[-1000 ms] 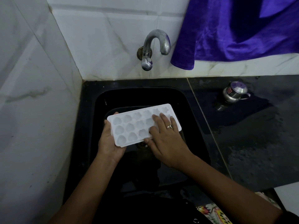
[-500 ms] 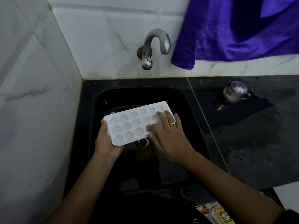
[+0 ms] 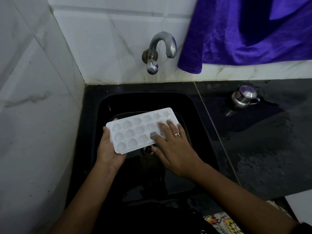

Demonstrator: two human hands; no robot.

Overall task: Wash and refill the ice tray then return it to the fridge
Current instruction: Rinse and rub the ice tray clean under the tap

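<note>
The white ice tray (image 3: 141, 130) is over the black sink (image 3: 94, 115), below the tap (image 3: 162, 48). The left hand (image 3: 108, 149) holds its left end, fingers curled under it. The right hand (image 3: 175, 147) lies flat on its right part, fingers straight and a little spread.

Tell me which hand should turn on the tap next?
Probably right. The left hand grips the ice tray; the right hand only rests flat on it, free to reach the tap.
</note>
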